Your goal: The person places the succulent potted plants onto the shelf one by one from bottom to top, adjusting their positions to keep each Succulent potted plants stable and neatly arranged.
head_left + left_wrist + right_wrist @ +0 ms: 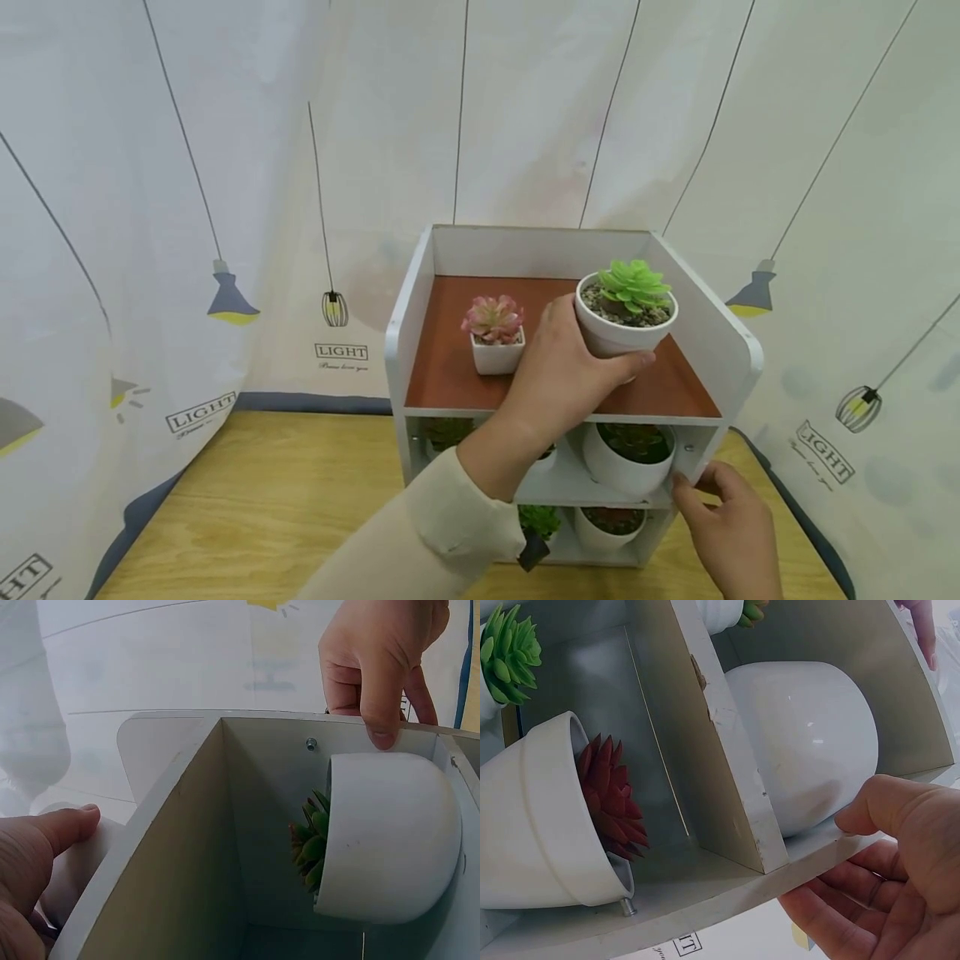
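Observation:
My left hand (558,367) grips a round white pot (626,337) with a bright green succulent (634,285) over the top board of a small white shelf unit (408,304). Whether the pot's base touches the brown board (450,308) is hidden by the hand. To its left stands a square white pot (498,358) with a pink succulent. With thumb and fingers on either side, my right hand (731,521) pinches the front edge of the unit's right side panel (829,862). Beside that thumb, a wide white bowl-shaped pot (810,742) sits on the middle shelf.
More potted succulents fill the lower shelves, including a white pot with a red plant (611,799) and a green one (538,521). The unit stands on a wooden table (300,500). Behind it hangs a white curtain (525,108) printed with lamps.

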`<action>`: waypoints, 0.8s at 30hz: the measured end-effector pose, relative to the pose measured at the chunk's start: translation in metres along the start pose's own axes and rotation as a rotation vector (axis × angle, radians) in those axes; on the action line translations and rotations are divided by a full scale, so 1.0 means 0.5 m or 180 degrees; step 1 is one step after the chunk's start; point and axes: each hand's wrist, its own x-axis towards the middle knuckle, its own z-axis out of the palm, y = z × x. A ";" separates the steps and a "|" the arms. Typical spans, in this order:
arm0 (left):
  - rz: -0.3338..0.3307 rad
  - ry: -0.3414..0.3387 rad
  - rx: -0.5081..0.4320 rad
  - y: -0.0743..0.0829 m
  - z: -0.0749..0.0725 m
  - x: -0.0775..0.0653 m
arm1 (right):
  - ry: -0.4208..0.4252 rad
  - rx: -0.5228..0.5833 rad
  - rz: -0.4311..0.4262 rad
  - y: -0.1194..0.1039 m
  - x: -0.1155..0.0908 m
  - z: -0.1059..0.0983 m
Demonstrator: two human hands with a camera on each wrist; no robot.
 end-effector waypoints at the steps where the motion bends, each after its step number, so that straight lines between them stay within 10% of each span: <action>1: -0.0014 -0.0005 -0.0002 0.000 0.000 0.000 | -0.0006 -0.0007 0.0003 0.001 0.000 0.000; 24: -0.0136 -0.0178 -0.0039 0.000 -0.029 -0.050 | 0.0029 -0.0032 0.0045 0.005 0.004 0.003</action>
